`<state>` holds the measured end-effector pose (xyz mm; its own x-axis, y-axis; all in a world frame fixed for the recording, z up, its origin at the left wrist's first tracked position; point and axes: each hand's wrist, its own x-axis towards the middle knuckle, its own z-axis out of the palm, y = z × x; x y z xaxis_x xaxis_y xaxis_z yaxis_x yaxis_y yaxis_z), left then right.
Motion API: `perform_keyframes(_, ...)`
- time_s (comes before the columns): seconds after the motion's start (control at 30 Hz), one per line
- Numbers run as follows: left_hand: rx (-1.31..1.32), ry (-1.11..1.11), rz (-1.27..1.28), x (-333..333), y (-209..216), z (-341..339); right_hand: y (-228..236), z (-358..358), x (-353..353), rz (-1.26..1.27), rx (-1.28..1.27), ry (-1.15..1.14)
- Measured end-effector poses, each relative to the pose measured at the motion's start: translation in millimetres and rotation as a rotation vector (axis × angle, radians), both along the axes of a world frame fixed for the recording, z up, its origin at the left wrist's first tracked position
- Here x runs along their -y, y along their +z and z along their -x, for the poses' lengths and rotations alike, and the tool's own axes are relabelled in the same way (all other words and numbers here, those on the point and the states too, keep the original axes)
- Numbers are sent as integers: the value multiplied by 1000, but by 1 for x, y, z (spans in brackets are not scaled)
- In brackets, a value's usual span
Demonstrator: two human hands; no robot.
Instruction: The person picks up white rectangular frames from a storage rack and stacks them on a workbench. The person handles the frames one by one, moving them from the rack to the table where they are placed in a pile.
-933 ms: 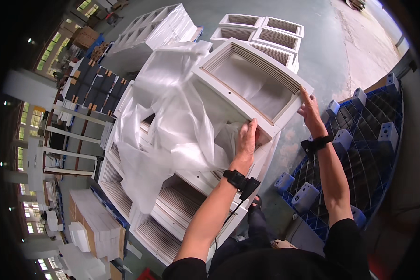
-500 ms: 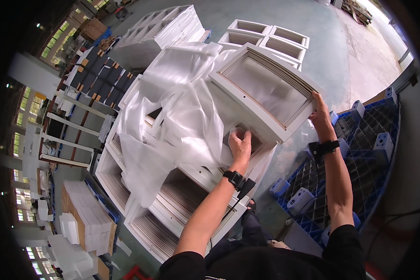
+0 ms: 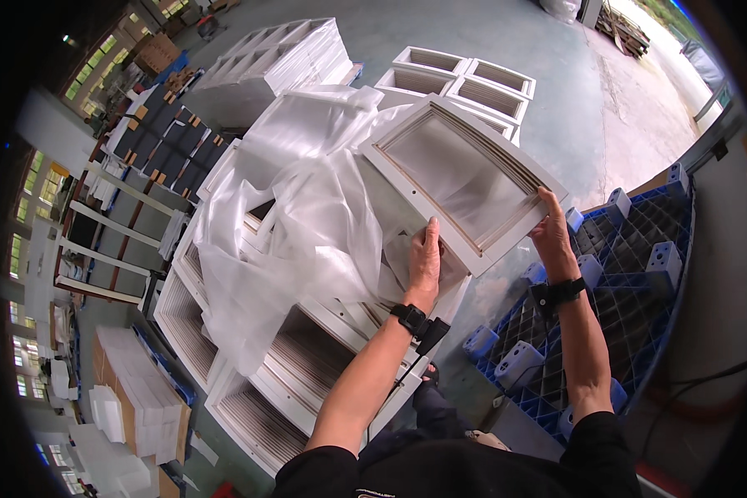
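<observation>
Left hand (image 3: 424, 266) is back gripping the white frame (image 3: 422, 202) — it was lower, off the edge, a moment ago. So the frame, tilted over the stack (image 3: 294, 387), has two-handed support again — right hand (image 3: 553, 238) clasping its right corner.

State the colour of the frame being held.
The frame is white, seen best in the head view.

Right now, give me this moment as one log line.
left hand: at near edge of white frame; right hand: gripping its right end; white frame: over stacked frames; translucent sheet: draped across them
</observation>
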<state>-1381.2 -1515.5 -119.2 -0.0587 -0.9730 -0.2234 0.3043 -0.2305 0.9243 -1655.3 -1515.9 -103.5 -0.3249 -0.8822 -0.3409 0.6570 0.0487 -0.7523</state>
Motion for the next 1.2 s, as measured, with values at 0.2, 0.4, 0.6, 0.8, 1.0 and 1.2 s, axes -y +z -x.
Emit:
perform_keyframes(0.2,-71,147,-173,5,-18,-1,47,-40,-44,247,-227,-7)
perform_keyframes(0.4,-560,-133,-302,-27,26,-13,128,-82,-101,341,-693,-86)
perform_keyframes(0.6,-675,-188,-76,-68,78,-56,171,-117,-148,353,-529,-82)
perform_keyframes(0.8,-688,-73,-110,-110,92,-122,183,-182,-200,360,-507,-42)
perform_keyframes(1.0,-641,143,14,-167,100,-224,158,-244,-264,393,-575,96)
perform_keyframes(1.2,-505,287,224,-240,107,-338,164,-328,-296,565,-369,418)
